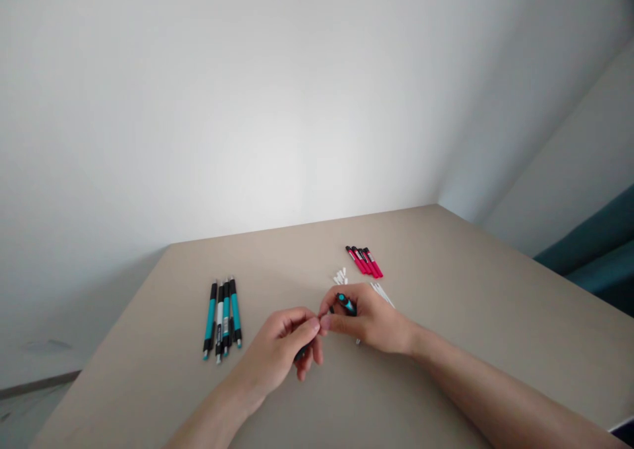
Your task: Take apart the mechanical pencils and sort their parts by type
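My left hand [284,350] and my right hand [369,320] meet over the middle of a beige table [446,290]. The right hand's fingers are closed on a teal and black pen part [347,302]. The left hand is curled, with a dark piece [300,353] showing under its fingers; its fingertips touch the right hand's. A row of assembled teal, white and black pens [222,317] lies to the left of my hands. Behind my right hand lie small white pieces [341,276] and thin white refills [382,294].
A small bunch of red and black pen parts [365,261] lies at the back of the table. A white wall rises behind it. A dark teal seat [599,251] stands off the table's right edge.
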A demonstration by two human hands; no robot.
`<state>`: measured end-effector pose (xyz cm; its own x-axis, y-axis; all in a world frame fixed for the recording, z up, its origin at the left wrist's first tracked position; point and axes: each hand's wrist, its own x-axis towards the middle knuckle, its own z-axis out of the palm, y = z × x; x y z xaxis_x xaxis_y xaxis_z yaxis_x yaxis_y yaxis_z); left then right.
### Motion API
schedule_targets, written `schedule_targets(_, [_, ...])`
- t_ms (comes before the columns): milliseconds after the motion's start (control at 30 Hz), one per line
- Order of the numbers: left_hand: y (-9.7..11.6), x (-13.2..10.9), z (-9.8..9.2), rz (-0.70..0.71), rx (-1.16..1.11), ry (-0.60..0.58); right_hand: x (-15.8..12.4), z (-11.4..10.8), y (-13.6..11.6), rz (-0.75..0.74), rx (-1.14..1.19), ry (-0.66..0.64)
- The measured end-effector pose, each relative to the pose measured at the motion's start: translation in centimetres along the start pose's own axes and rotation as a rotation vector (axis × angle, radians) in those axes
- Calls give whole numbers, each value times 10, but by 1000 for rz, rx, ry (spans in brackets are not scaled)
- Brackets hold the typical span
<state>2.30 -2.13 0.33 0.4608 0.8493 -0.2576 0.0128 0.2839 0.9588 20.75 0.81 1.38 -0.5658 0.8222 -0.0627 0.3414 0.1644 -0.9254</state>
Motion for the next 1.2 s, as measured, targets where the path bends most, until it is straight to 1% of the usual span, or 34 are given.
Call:
schedule_targets(100, [-1, 1, -1, -9, 0, -3, 1, -2, 1, -4, 25, -3])
schedule_targets(200, [-1, 1, -1, -15, -5, 5, 1, -13, -2, -18, -31, 67])
schedule_targets(267, [-1, 1, 0, -18, -9, 7, 1, -26, -5, -18, -138, 140])
schedule_targets(300, [0, 1, 0, -19, -10, 8, 0, -32, -5, -8, -229, 163])
schedule_targets(367, [1, 1, 1, -25, -8, 9, -1, -45, -5, 20, -489, 221])
schedule_targets(400, [1, 1, 1, -27, -8, 9, -2, -50, -5, 37, -607, 219])
schedule_targets(467, [2, 0, 1, -30, -7, 7, -3, -57, -3, 74, -789, 172])
schedule_targets(567, [1, 0, 0, -31, -5, 10, -6, -60, -1, 149, -919, 54])
schedule_targets(633, [1, 0, 0, -28, -4, 8, -8, -59, 0, 186, -948, -1])
schedule_targets(700, [0, 0, -1, -24, -5, 5, -9, -59, 0, 208, -968, -22])
schedule_targets(933, [1, 1, 0, -34, -5, 15, -9, -61, 1, 254, -968, -14])
schedule_targets(1200, [1, 0, -1, -39, -19, 20, -8, -62, 2, 264, -979, 8])
